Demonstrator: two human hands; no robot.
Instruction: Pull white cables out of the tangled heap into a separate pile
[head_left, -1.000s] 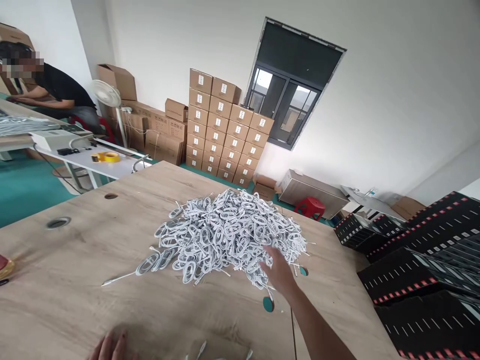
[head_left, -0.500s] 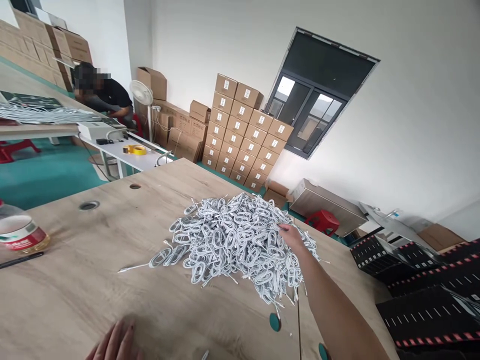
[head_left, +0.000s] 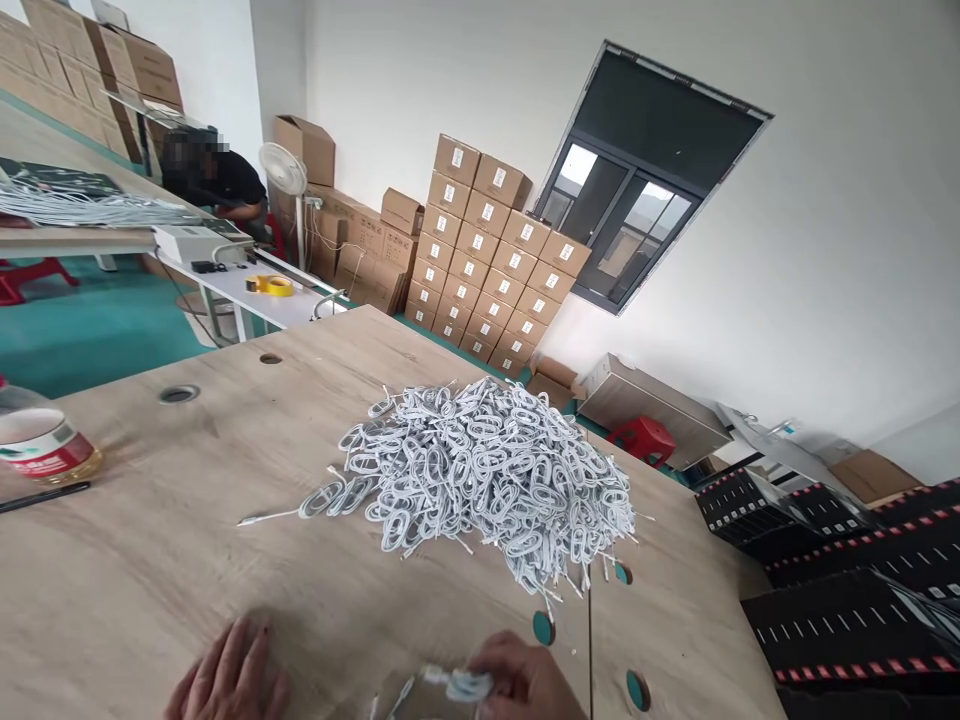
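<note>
Near the front edge of the wooden table (head_left: 150, 560), my right hand (head_left: 529, 680) pinches a small coiled white cable (head_left: 469, 685), slightly blurred by motion. To its left, a loose cable end with a metal plug (head_left: 403, 693) shows at the bottom of the view; the rest of it is cut off. My left hand (head_left: 229, 675) lies flat on the tabletop with fingers stretched out, holding nothing. A large heap of coiled white cables (head_left: 487, 480) covers the middle of the table, beyond both hands. One cable's plug end sticks out from the heap's left side.
A bottle (head_left: 45, 440) and a black pen (head_left: 45, 497) lie at the left. Round holes (head_left: 544, 628) pierce the tabletop. Black partitioned boxes (head_left: 847, 620) stand at right. Stacked cartons (head_left: 487, 260) line the wall; a co-worker (head_left: 217, 185) bends over behind the far table.
My right hand has come back from the heap to the table's front edge, bringing a coiled cable. My left hand stays on the tabletop, a little more of it in view.
</note>
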